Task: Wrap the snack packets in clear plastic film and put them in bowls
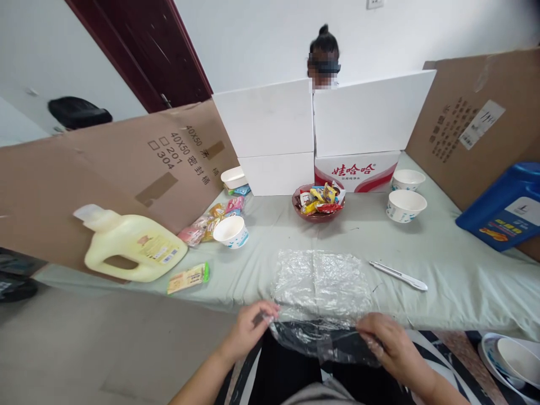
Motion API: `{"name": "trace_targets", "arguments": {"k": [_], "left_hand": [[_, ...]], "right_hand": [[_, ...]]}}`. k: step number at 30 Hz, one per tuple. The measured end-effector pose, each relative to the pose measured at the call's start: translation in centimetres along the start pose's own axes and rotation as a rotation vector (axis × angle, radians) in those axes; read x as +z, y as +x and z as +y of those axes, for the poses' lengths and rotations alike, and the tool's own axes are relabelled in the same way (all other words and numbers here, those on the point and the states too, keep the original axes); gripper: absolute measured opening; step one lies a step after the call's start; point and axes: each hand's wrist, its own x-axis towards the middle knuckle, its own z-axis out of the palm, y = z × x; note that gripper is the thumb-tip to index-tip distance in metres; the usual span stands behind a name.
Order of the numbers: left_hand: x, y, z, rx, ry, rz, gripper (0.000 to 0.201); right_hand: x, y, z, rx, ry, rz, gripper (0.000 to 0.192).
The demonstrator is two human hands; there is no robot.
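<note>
Head view: left hand (248,329) and right hand (390,343) are pinching the wrap (323,292) at the table (464,270) edge, palms down.

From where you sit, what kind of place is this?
Probably an ordinary room turned into a makeshift work station: a cloth-covered table walled in with cardboard sheets and white boxes, household goods like a detergent jug and a snack bowl, and a door behind.

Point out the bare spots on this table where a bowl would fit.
Bare cloth lies between the white cup and the snack bowl, and between the pen and the two paper bowls. The left is crowded: the yellow jug and snack packets. The plastic film, held by the left hand and right hand, fills the near edge.
</note>
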Motion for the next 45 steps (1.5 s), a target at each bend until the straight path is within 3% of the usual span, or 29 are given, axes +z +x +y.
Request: {"name": "trace_targets", "arguments": {"k": [2,5,8,11,14,24,35,38,42,43,45], "left_hand": [[-0.5,2.1,-0.1,-0.151,-0.112,0.105,0.01],[-0.3,6.0,-1.0,-0.272,-0.16,0.235,0.014],[1.2,9.4,-1.9,-0.377,0.033,0.329,0.016],[3.0,10.7,-2.5,-0.441,0.325,0.368,0.029],[4.2,10.4,-2.9,-0.437,0.446,0.369,0.031],[4.2,10.1,-3.6,-0.426,0.424,0.406,0.025],[4.3,10.2,-3.4,-0.422,0.449,0.392,0.027],[3.9,10.3,-3.0,-0.361,0.465,0.391,0.034],[3.6,10.8,-1.0,-0.075,0.561,0.501,0.031],[3.9,10.9,-0.3,-0.006,0.567,0.487,0.028],[4.8,11.3,1.0,0.104,0.54,0.333,0.026]], "right_hand": [[-0.6,1.2,0.6,0.211,0.092,0.038,0.02],[-0.5,3.6,1.9,0.489,0.127,0.139,0.03],[0.5,6.0,2.8,0.648,-0.04,0.212,0.043],[1.8,7.0,3.1,0.678,-0.267,0.208,0.054],[2.7,6.9,3.2,0.652,-0.359,0.228,0.052],[3.1,6.4,3.4,0.619,-0.387,0.237,0.05],[0.7,8.8,3.7,0.828,-0.298,0.047,0.038],[0.4,9.6,3.6,0.86,-0.347,-0.019,0.036],[0.5,10.4,3.6,0.871,-0.382,-0.079,0.035],[0.6,10.5,3.5,0.866,-0.387,-0.079,0.035],[0.7,10.5,3.4,0.856,-0.399,-0.081,0.034]]}}
